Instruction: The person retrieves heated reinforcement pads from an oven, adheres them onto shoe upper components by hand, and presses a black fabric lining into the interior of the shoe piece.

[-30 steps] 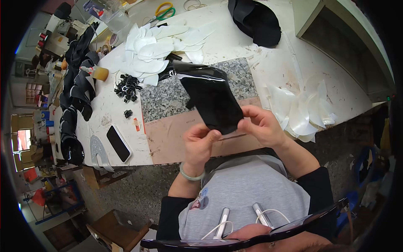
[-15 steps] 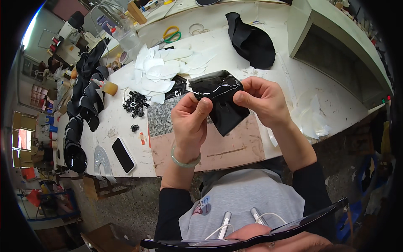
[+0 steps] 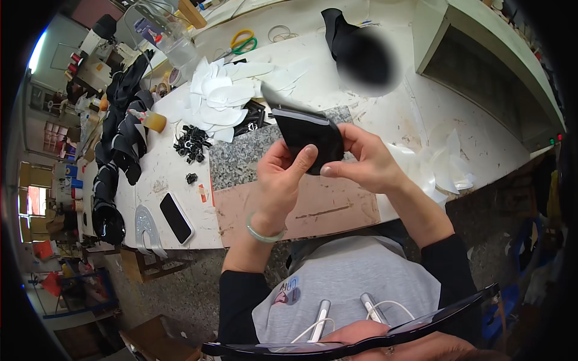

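A glossy black leather-like piece is held above the work table between my two hands. My left hand grips its lower left side, thumb lying on the face. My right hand closes on its right edge, with the thumb near the bottom corner. The piece looks folded, its upper end slanting up and away from me. Beneath it lie a speckled grey stone slab and, nearer to me, a worn pinkish-brown board. The fingers behind the piece are hidden.
White shaped pads are heaped beyond the slab, near small black bits. Scissors lie farther back. A phone is at left, translucent sheets at right. A black curved piece and a grey cabinet stand behind.
The black piece has been turned and folded over; its lower flap no longer hangs down. Both hands have moved slightly down, the left one a little to the right.
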{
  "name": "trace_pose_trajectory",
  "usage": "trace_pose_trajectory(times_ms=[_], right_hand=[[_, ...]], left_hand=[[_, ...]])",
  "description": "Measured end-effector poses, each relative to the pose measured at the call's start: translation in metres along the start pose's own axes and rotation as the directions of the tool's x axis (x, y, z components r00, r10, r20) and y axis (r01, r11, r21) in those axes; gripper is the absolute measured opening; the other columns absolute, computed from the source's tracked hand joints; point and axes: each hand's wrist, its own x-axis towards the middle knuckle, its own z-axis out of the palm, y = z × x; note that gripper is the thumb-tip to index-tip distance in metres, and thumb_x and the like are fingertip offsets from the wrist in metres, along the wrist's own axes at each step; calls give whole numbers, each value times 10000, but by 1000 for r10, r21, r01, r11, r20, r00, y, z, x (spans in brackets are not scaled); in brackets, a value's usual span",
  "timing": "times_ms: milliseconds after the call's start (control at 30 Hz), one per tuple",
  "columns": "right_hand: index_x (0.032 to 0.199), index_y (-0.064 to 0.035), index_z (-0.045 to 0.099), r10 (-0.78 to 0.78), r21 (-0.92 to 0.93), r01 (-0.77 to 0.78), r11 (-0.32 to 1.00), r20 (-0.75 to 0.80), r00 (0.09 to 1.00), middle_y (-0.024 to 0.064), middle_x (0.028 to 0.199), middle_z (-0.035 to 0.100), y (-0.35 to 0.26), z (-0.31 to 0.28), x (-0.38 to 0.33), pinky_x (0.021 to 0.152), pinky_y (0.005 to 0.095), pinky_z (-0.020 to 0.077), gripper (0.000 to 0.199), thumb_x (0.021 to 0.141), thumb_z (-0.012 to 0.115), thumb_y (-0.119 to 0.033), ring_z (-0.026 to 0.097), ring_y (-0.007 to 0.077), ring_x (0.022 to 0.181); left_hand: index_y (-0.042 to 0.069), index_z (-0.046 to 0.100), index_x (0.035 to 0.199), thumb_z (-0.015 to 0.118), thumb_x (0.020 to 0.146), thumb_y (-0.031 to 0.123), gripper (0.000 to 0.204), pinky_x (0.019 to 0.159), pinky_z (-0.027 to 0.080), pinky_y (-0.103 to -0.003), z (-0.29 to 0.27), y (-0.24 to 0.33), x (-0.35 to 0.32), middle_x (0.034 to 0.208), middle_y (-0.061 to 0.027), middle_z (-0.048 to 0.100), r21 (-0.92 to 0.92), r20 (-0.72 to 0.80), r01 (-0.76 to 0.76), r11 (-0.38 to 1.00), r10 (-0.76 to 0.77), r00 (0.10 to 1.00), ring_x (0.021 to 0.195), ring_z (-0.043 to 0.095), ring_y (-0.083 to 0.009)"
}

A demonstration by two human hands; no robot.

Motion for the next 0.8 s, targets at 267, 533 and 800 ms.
trace_pose_trajectory(times_ms=[267, 533, 800], right_hand=[[997, 15, 580, -275, -643, 299, 705, 140, 951, 138, 825, 595, 64, 9, -27, 683, 335, 459, 389, 716, 794, -147, 594, 244, 777], [1068, 28, 555, -250, -529, 244, 812, 63, 966, 177, 902, 599, 70, 28, -43, 739, 421, 461, 443, 732, 762, -173, 568, 354, 880], [1117, 4, 559, -50, -537, 392, 747, 542, 839, 175, 1109, 604, 2, -10, -48, 804, 379, 501, 414, 745, 719, -82, 613, 315, 972]], left_hand=[[-8, 603, 1063, 616, 908, 85, 181, 791, 517, -268, -28, -28, -13, 984, -80, 668, -204, -130, 170, 964, -199, 971, 869, 644, -139], [-10, 561, 1121, 638, 887, 60, 256, 830, 514, -291, -15, -26, -44, 1031, -83, 655, -104, -122, 72, 992, -84, 989, 918, 634, -146], [44, 606, 912, 618, 706, 54, 206, 624, 459, -340, -37, 26, -12, 856, -85, 565, 782, 513, -488, -389, -44, 857, 809, 563, -247]])
